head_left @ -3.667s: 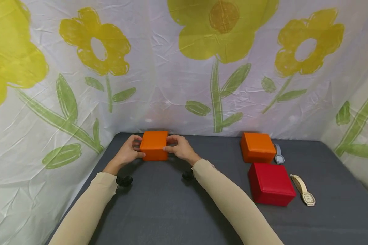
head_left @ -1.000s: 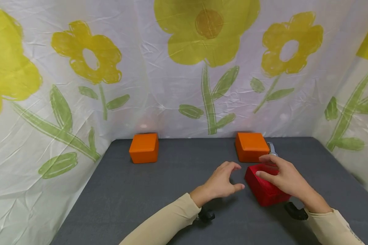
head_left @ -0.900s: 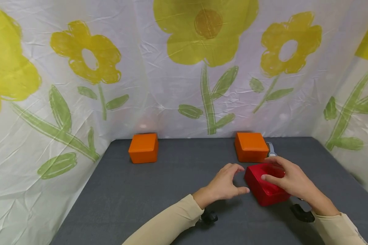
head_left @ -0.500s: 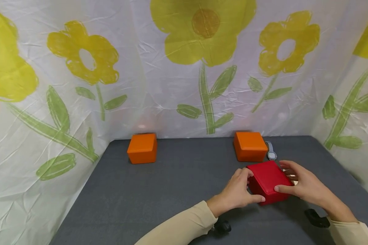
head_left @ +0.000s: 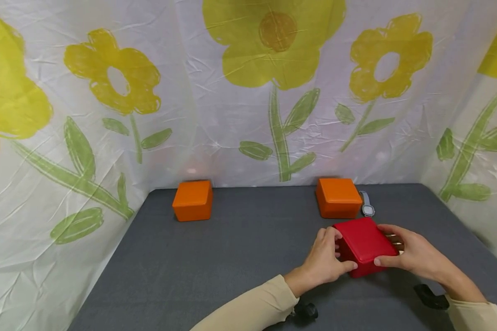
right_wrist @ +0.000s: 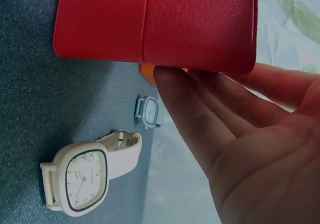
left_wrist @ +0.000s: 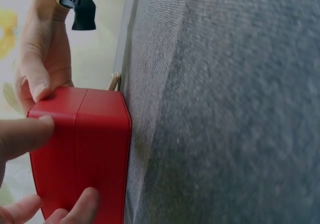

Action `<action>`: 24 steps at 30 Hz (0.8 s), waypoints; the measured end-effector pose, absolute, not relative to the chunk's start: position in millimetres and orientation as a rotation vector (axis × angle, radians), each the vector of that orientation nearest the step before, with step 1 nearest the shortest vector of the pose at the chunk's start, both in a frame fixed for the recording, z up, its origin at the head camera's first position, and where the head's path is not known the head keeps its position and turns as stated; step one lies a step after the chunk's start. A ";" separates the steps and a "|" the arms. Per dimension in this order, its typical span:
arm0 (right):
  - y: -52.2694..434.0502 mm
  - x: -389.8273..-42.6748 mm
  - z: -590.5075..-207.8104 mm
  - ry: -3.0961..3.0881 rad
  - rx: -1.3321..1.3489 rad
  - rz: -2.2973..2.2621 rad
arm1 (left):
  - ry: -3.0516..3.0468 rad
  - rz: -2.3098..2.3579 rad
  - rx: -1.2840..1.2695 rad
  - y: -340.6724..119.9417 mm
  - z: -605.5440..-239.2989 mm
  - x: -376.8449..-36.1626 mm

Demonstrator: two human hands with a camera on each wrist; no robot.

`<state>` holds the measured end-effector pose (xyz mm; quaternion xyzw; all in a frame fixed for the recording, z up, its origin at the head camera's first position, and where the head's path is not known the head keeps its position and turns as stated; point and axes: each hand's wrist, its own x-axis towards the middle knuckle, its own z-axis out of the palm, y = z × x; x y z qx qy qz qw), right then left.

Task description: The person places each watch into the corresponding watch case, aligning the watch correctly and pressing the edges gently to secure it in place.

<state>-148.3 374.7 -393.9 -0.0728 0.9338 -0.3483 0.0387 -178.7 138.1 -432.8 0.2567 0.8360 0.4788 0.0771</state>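
From the head view, a dark grey cloth table (head_left: 215, 257) stood walled by crinkled white sheeting printed with yellow flowers (head_left: 232, 115). Both hands clasped the red box (head_left: 366, 241) at the near right, the left hand (head_left: 325, 259) and right hand (head_left: 414, 253) on opposite sides. Two orange boxes (head_left: 193, 200) (head_left: 338, 197) sat at the back.

The left wrist view showed fingers (left_wrist: 25, 134) curled on the red box (left_wrist: 95, 149).

The right wrist view showed a cream watch (right_wrist: 85, 176) lying on the cloth beside the box.

Head view looks down from afar; both wrist views closely share the red box (head_left: 366, 246).
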 end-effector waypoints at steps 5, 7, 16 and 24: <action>367.6 -147.6 -395.3 2.866 -0.193 -1.069 | 2.435 1.476 0.772 131.7 -433.7 -181.7; 363.3 -148.7 -395.5 2.884 -0.184 -1.062 | 2.420 1.484 0.770 127.6 -433.9 -183.9; 336.2 -155.3 -394.5 2.926 -0.208 -1.047 | 2.391 1.500 0.796 103.4 -435.8 -196.0; 304.7 -169.6 -398.0 2.980 -0.276 -1.040 | 2.381 1.533 0.816 69.1 -438.9 -210.2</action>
